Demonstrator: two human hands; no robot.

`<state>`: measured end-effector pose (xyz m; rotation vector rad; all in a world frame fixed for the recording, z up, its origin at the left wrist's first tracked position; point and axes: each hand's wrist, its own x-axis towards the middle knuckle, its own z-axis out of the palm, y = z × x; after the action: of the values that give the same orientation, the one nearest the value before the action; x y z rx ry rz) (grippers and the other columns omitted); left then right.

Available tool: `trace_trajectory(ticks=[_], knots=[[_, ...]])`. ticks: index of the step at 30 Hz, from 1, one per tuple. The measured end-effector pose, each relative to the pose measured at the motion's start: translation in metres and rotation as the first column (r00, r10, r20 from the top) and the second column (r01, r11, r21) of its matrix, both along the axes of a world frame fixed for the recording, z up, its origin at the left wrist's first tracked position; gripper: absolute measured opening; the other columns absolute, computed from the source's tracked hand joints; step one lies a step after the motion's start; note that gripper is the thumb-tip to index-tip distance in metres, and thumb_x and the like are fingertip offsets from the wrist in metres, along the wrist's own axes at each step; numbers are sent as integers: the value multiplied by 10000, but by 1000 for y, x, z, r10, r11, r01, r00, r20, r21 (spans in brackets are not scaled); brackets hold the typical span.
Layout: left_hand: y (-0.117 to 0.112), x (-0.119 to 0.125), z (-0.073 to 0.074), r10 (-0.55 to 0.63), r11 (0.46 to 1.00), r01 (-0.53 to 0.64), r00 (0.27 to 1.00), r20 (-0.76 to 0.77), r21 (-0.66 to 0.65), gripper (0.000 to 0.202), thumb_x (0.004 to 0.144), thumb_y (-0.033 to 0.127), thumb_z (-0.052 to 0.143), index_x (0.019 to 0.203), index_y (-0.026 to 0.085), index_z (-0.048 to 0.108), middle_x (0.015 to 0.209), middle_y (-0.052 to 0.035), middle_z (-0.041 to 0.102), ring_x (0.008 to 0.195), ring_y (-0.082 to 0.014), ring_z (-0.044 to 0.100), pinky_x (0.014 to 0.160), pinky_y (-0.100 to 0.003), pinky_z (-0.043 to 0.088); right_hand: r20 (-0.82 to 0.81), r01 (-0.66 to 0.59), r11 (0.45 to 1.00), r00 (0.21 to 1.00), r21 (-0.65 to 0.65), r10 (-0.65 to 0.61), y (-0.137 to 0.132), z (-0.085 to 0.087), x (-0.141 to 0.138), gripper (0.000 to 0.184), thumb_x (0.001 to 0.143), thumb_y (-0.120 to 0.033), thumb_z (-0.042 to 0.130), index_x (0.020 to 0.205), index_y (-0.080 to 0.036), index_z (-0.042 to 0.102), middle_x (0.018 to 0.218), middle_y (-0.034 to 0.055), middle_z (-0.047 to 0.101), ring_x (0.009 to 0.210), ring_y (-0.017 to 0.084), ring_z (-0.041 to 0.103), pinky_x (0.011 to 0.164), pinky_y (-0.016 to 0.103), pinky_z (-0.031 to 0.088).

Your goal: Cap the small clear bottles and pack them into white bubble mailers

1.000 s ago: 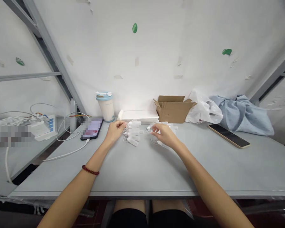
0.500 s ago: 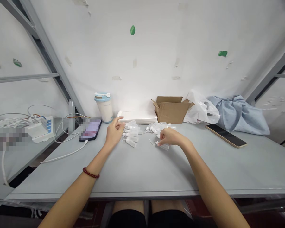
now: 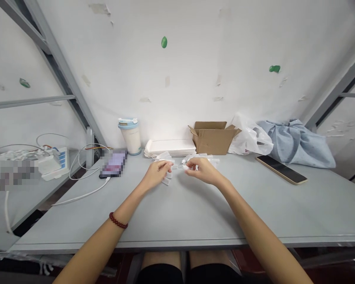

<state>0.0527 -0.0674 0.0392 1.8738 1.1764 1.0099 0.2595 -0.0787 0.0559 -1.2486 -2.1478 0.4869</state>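
Tag (image 3: 185,167): pinched in right hand (image 3: 201,169), thumb to fingers, likely for fine control; held left hand (image 3: 156,173) curled over clustered tags (image 3: 165,156), could not tell whether gripping.

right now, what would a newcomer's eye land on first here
Probably the left hand and right hand, close together among small translucent pieces on the gray table. Next might come the open brown cardboard box behind the right hand, then the dark red bracelet around the left forearm.
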Motion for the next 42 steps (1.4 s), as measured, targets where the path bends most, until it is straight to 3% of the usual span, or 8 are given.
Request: trace_trajectory(ticks=[11,18,23,27,42], knots=[[-2,2,4,-38,984,65,986,163,-163,297,736,427,584,646,144,603,439,52,426,420,-64,356,436,-205,297,-73,-13,998,997,56,17,-4,-7,-15,117,778,-261,530,741,-162,581,739,23,595,649,125,513,602,250,392],[-1,-1,5,3,971,79,940,340,-226,301,680,418,658,724,120,660,531,31,500,457,-58,410,462,-205,342,-163,15,1000,986,-2,-15,-6,-7,-20,160,833,-281,464,808,-161,566,616,-12,550,588,119,485,576,241,355],[1,-2,4,45,974,34,940,339,-224,273,657,388,686,640,121,634,490,28,505,444,-61,424,449,-197,341,-200,0,1000,980,-17,-3,-6,-7,-22,197,850,-299,448,845,-155,583,730,22,604,661,135,521,615,251,370],[2,-3,3,-12,968,95,942,336,-232,271,669,390,679,651,123,633,513,22,519,469,-62,441,478,-194,359,-200,-16,1000,980,-23,11,-7,-8,-23,205,853,-298,454,864,-155,600,781,37,635,699,146,542,638,258,382],[3,-5,1,-85,953,178,935,345,-247,254,725,384,643,702,133,615,573,25,509,516,-62,445,517,-193,363,-161,-28,999,987,-21,25,-7,-11,-24,204,852,-283,461,871,-152,615,758,30,624,671,136,522,631,256,379]])
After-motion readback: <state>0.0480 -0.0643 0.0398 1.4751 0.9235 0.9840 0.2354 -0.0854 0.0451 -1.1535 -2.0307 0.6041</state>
